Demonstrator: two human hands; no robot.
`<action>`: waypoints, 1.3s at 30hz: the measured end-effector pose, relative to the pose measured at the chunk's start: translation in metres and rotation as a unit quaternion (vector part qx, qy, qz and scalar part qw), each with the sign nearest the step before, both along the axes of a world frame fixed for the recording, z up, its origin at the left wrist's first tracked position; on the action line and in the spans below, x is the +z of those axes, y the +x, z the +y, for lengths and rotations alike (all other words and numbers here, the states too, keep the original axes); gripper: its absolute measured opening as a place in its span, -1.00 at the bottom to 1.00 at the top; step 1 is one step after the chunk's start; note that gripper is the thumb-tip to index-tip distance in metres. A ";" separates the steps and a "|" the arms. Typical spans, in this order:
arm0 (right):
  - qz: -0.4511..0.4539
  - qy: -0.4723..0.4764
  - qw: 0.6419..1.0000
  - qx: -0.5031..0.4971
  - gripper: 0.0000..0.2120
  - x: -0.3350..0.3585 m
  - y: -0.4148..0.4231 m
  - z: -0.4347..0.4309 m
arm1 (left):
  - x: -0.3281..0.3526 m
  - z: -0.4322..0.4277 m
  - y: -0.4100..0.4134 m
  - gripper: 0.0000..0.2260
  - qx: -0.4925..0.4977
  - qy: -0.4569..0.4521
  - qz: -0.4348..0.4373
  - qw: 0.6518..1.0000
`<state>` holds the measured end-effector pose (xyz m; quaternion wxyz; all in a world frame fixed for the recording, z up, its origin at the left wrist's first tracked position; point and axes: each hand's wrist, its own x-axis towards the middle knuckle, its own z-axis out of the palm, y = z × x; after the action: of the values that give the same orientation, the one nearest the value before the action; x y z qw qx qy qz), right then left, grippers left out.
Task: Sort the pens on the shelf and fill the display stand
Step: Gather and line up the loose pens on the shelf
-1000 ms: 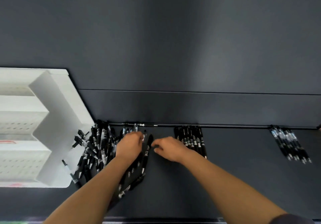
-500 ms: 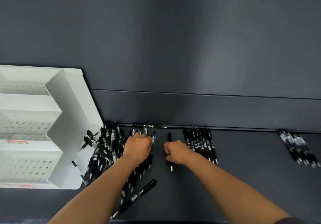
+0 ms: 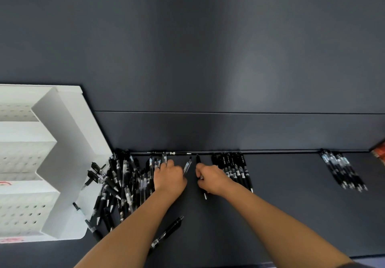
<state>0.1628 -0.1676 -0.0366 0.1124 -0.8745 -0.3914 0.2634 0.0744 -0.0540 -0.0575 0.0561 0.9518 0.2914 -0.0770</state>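
right hand grips a black pen on the shelf; left hand holds a clear pen beside the loose pile.

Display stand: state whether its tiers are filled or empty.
Empty: on the display stand, visible tiers show bare holes, nothing standing in them.

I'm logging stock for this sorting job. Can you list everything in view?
display stand: one, white, shelf's left end
loose pens: many, black, heaped beside the stand
middle pen row: several, black, right of the right hand
far pen row: several, black, near right end
back-edge pen: one, black, along the rear lip
stray pen: one, black, beside left forearm
red item: one, right edge, cut off
shelf: one, dark grey
left hand: on the heap, tilted pen at its fingers; grip unclear
right hand: grips one held pen, black
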 end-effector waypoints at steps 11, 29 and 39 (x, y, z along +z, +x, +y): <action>-0.081 0.046 0.980 -0.174 -0.56 0.016 0.032 -0.044 | 0.019 -0.022 0.030 -0.85 0.017 -0.220 -0.156 0.963; -0.139 0.010 0.988 -0.072 -0.71 0.002 0.025 -0.034 | 0.017 -0.007 0.009 -0.85 0.046 -0.227 -0.162 0.959; 0.013 -0.022 0.989 0.148 -0.72 -0.008 -0.031 0.035 | 0.018 0.034 -0.041 -0.85 0.154 -0.202 -0.187 0.949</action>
<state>0.1319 -0.1322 -0.0450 0.0584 -0.8054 -0.5096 0.2971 0.0336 -0.0200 -0.0394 0.3120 0.8614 0.3969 0.0547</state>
